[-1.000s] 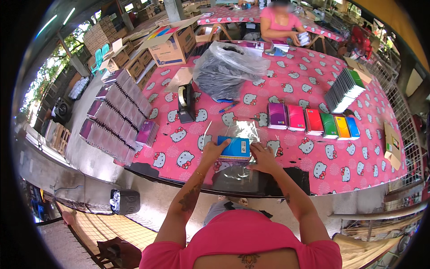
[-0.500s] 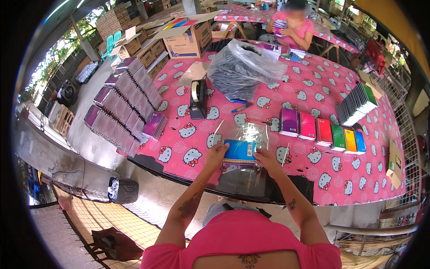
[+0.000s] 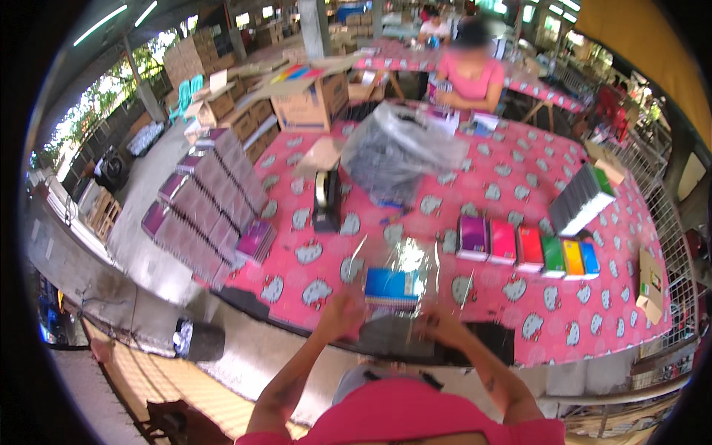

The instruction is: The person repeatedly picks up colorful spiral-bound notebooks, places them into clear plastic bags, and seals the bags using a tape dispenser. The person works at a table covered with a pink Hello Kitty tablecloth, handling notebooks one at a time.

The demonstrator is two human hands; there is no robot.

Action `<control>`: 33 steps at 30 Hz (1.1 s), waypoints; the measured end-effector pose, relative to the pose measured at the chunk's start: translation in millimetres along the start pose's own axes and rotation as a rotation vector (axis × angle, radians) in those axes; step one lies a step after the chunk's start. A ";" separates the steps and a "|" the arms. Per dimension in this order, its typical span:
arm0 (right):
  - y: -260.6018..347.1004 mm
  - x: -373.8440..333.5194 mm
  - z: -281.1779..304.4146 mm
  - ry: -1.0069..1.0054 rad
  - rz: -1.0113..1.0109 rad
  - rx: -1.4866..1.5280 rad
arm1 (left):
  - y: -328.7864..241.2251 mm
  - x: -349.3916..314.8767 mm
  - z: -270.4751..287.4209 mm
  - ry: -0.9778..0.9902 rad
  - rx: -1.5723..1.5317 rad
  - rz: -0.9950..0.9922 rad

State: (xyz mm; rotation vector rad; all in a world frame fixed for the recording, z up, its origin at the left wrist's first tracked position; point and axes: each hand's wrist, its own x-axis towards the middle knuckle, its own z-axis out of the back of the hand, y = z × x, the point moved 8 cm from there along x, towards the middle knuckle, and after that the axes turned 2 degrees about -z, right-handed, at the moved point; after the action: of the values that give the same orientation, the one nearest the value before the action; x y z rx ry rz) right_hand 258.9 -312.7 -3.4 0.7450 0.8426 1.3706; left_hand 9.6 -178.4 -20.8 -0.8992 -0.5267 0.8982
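Note:
A short stack of small spiral notebooks with a blue cover on top [image 3: 389,284] lies on a clear plastic sheet or wrapper [image 3: 415,256] near the table's front edge. My left hand [image 3: 343,317] is just below and left of the stack, apart from it, its fingers smeared by motion. Near the wrapper's lower right part is my right hand [image 3: 439,326], also blurred. Whether either hand pinches the plastic cannot be made out.
A black tape dispenser [image 3: 326,200] and a large plastic bag of dark pieces [image 3: 389,152] stand beyond. Tall notebook stacks [image 3: 204,204] rise at left. Coloured notebook piles [image 3: 528,248] and a dark notebook row [image 3: 582,200] sit right. Another person [image 3: 471,78] works across the table.
Both hands have left the sides of the notebook stack and drawn back toward me. The stack stays on the plastic. My view has tilted up, and the person opposite has lowered their hands.

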 end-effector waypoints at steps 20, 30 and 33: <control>110.6 23.5 -33.8 -0.303 0.257 -0.662 | -37.3 80.8 17.3 0.011 0.191 -0.115; 102.1 42.1 -61.7 -0.350 0.233 -0.747 | -66.6 193.3 -44.0 0.096 0.429 -0.583; 99.2 42.6 -60.8 -0.348 0.237 -0.746 | -48.4 210.0 -76.9 0.207 0.658 -0.666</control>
State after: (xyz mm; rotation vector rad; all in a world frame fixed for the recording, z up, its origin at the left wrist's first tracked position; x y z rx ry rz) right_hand 156.1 -265.0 46.6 0.4721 -0.0575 1.5581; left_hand 199.1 -50.5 -14.7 -0.1758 -0.2832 0.3144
